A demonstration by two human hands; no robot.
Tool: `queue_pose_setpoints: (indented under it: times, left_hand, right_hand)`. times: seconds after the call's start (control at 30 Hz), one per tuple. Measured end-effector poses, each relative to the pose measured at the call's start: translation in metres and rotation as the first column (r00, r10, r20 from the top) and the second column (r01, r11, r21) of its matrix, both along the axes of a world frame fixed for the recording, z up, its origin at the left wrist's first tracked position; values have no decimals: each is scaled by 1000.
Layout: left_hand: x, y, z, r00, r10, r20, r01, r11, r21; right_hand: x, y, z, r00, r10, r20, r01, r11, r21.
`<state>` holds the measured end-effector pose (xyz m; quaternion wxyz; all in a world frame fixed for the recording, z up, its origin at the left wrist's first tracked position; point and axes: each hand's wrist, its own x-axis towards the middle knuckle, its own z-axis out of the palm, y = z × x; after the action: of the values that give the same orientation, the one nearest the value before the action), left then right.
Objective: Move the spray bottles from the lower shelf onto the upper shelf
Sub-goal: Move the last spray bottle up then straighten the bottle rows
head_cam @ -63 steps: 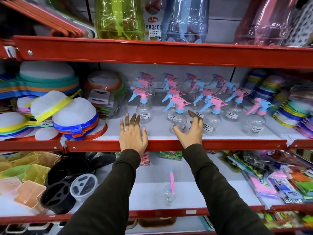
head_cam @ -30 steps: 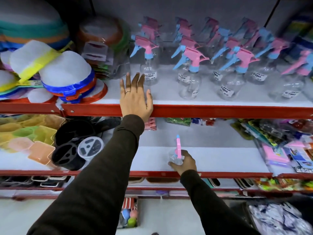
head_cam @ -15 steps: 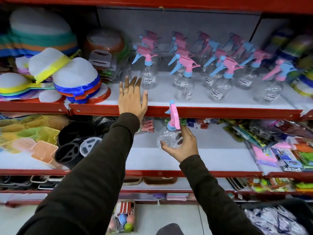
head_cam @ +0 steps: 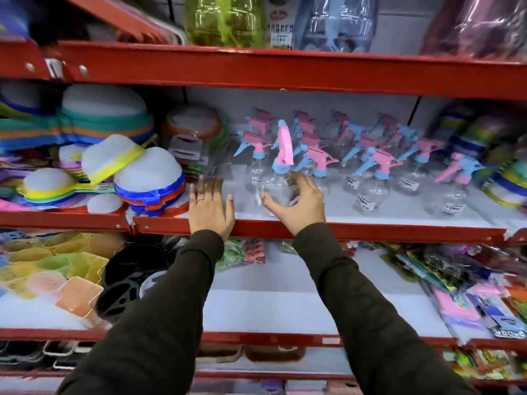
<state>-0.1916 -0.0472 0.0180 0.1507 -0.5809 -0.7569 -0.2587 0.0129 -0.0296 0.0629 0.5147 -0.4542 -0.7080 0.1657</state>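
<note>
My right hand [head_cam: 296,205] grips a clear spray bottle [head_cam: 278,181] with a pink and blue trigger head, holding it upright at the front of the upper shelf [head_cam: 370,230]. Behind and to the right of it stand several more clear spray bottles [head_cam: 370,178] with pink and blue heads. My left hand [head_cam: 209,208] lies flat on the upper shelf's red front edge, fingers spread, holding nothing. The white lower shelf [head_cam: 271,306] between my arms shows no spray bottle.
White mesh covers with coloured rims [head_cam: 145,178] are stacked at the left of the upper shelf. Black round trays [head_cam: 128,283] and pastel baskets [head_cam: 51,269] fill the lower left. Packaged goods [head_cam: 467,289] crowd the lower right. A red shelf beam [head_cam: 285,72] runs overhead.
My right hand has lifted the spray bottle from the lower shelf level up to the front of the upper shelf. My left hand stays on the shelf edge. The camera has tilted upward.
</note>
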Motion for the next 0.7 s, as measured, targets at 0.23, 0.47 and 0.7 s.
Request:
queue_pose_setpoints:
  times: [0.23,0.47,0.7]
  left_hand:
    - [-3,5,-3,1000,4,-4,-4,1000,13]
    - [-2,7,-5,1000,-6,13,5,998,59]
    - [-3,9,-5,1000,8,-1,-8,999,44]
  right_hand:
    - [-26,34,-11,993,10,119,12,984,-178]
    - [-36,40,-22,980,39,197,13,967,-254]
    - [-42,36,-19,983,-24,181,54,985,-165]
